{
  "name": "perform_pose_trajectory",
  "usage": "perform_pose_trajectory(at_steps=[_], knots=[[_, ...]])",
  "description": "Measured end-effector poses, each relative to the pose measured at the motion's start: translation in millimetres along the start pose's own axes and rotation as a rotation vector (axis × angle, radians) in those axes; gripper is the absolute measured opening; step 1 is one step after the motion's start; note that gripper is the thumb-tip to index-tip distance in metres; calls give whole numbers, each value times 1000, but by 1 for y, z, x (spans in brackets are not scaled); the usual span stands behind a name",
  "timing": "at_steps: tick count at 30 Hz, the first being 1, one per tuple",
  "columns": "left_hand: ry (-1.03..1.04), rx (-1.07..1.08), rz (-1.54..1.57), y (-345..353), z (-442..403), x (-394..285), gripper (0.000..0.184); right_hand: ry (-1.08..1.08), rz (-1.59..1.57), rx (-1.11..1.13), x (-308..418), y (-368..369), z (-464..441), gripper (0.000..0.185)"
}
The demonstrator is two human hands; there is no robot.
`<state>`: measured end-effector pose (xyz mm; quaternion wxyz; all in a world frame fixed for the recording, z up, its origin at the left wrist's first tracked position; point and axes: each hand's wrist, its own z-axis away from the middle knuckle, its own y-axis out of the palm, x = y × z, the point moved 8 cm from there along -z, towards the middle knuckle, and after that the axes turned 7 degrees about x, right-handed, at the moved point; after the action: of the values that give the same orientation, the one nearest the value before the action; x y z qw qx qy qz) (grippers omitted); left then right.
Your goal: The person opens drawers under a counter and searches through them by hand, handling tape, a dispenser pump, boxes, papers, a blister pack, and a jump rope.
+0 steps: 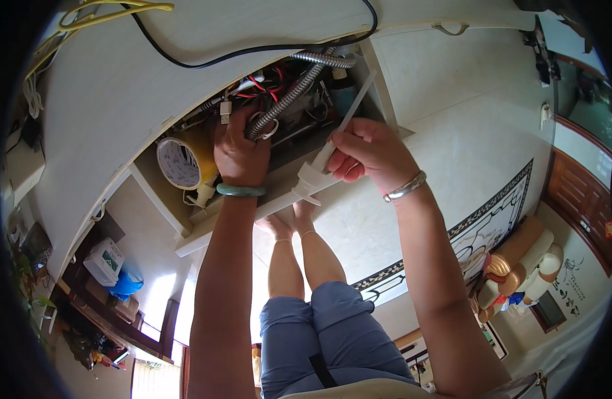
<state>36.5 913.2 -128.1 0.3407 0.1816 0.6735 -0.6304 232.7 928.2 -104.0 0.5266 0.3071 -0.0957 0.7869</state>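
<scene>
My left hand (241, 156), with a green bangle at its wrist, reaches into the open drawer (170, 211). Its fingers curl down among the clutter, and what they hold is hidden. Beside them are a USB plug (225, 113), a white ring (267, 126) and the end of a flexible metal hose (293, 98). My right hand (366, 153) is closed on a white plastic pump head (312, 175) with a long thin tube (359, 101), held above the drawer's front edge. A roll of yellow tape (198, 158) lies left of my left hand.
Red and black wires (273, 83) and a dark bottle (342, 92) fill the drawer's back. A black cable (239, 48) loops across the white tabletop (186, 26), and a yellow cable (113, 14) lies at its far left. My bare feet (279, 226) stand below the drawer.
</scene>
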Motion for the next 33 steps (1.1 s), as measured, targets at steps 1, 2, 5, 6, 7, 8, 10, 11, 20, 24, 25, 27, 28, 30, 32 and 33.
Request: perform_pose_trajectory(at_steps=[1,2,5,6,7,8,10,11,20,24,25,27,28,30,32,33], knots=[[2,-2,3,1,0,0,28,-2,2,-3,-3,1,0,23],[4,-2,14,1,0,0,29,-5,-1,-9,-5,2,0,23],[17,-3,-12,-1,-1,-1,28,-41,-7,-39,-10,3,3,23],[32,-4,-44,-2,-1,-3,28,-75,-5,-68,-10,2,5,24],[27,-3,-46,-1,0,-2,28,-72,-5,-64,-14,2,7,24],[35,-11,-37,-1,0,-2,27,-105,-5,-87,-14,0,10,25],[40,-20,-29,-1,-1,-2,27,-136,-3,-108,-16,-4,15,26],[36,-6,-27,-1,-1,-1,27,-128,3,-147,-19,-8,18,27],[42,11,-19,2,0,1,31,-129,-36,-302,-20,-23,29,28],[50,6,-28,1,-1,0,31,-156,-15,-326,-11,-16,23,28],[50,4,-26,2,-1,0,31,-143,32,-330,-9,-11,20,27],[88,-28,-35,-1,0,-3,30,-107,129,-350,-5,-4,13,23],[87,-29,-35,-1,0,-2,30,-149,327,-363,4,0,9,22],[68,-12,7,1,-1,1,30,-195,613,-280,17,14,-4,18],[79,-22,13,1,-1,1,29,-171,890,-207,22,23,-20,18],[90,-35,18,0,0,1,29,-146,1168,-127,21,31,-29,20]])
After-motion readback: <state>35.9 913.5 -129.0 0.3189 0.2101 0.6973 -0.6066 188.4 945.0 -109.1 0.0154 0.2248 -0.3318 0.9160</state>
